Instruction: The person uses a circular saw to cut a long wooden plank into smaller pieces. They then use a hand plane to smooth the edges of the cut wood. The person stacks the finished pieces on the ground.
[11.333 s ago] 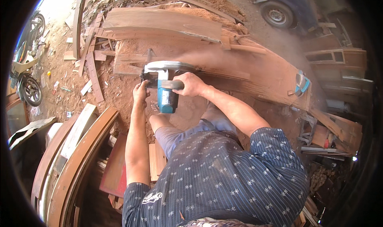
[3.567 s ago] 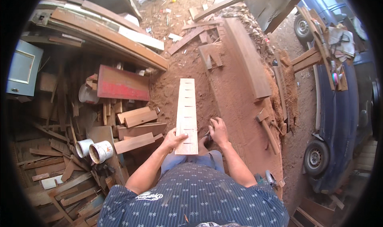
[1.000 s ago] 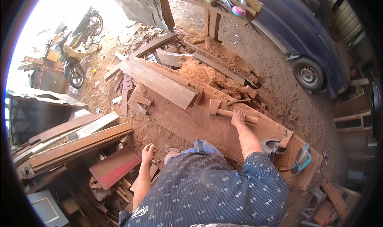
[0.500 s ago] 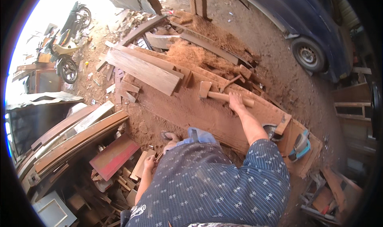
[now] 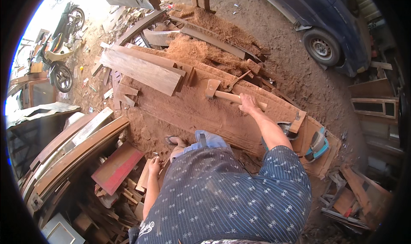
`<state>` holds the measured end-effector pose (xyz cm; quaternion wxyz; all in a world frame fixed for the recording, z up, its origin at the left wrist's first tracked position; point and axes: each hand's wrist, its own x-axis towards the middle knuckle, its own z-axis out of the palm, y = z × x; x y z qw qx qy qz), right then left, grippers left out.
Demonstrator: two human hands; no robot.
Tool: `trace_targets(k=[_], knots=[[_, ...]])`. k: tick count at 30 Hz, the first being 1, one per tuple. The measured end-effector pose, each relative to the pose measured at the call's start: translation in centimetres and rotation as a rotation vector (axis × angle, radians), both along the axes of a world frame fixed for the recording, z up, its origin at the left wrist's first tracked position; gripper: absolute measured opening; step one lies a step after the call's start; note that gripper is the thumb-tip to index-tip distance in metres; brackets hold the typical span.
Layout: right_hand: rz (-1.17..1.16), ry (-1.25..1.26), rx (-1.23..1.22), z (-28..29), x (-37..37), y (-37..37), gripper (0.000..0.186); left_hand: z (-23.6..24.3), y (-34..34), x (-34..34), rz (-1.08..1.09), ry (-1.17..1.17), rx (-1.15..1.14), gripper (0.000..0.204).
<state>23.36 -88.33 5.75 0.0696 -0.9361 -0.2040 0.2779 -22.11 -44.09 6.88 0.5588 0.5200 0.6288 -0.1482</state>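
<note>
Since half a second ago the right hand [image 5: 247, 103] has closed on the wooden mallet [image 5: 227, 95] lying on the sawdust-covered plank [image 5: 188, 111]. Left hand [image 5: 154, 164] hangs low by the scrap wood [image 5: 143, 182], grip unclear; the mallet looks not yet lifted.

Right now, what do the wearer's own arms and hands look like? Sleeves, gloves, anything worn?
Both hands are bare: no gloves on the left hand or the right hand. The forearms are uncovered too. The shirt is dark blue with thin pale stripes and small white motifs, short-sleeved, ending above the elbows. No watch or ring can be made out.
</note>
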Motion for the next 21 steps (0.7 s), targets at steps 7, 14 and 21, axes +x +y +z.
trace_targets(k=[7, 14, 21], knots=[[-0.225, 0.005, 0.177, 2.0, 4.6, 4.5, 0.044, -0.8, 0.1, -2.7, 0.004, 0.072, -0.049, 0.033], [-0.217, -0.263, 0.239, 0.9, 16.4, 10.0, 0.063, 1.2, -0.3, -0.8, 0.027, 0.032, 0.057, 0.036], [0.16, -0.091, 0.239, -7.6, 9.4, 5.5, 0.113, 1.8, -2.9, -0.6, 0.069, 0.013, 0.033, 0.033]])
